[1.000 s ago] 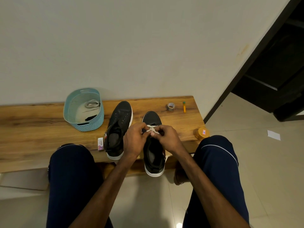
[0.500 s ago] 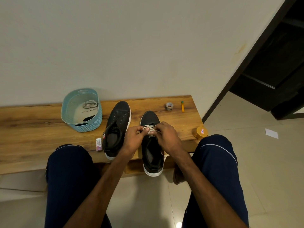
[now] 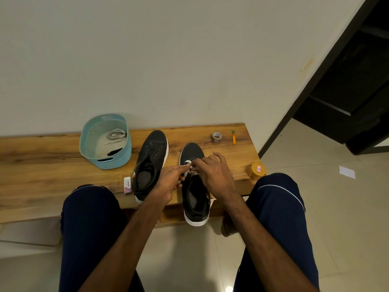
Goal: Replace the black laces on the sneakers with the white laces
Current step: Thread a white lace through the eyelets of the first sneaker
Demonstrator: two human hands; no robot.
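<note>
Both pinching white lace (image 3: 187, 163): left hand (image 3: 168, 184), right hand (image 3: 214, 174).
Right sneaker (image 3: 192, 151) partly hidden beneath; unlaced sneaker (image 3: 154, 148), teal basket (image 3: 109, 164) alongside.

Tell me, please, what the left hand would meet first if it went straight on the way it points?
The left hand, pinching the white lace, points forward and right; it would probably meet the right hand first, whose fingertips sit just ahead over the right sneaker. Whether they touch is unclear.

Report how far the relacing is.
Done: the sneaker beside the basket has bare eyelets; a black lace lies in the basket. In hand: left hand and right hand pinch a white lace at the other sneaker's front eyelets. Left: its upper eyelets, then the bare sneaker.
</note>
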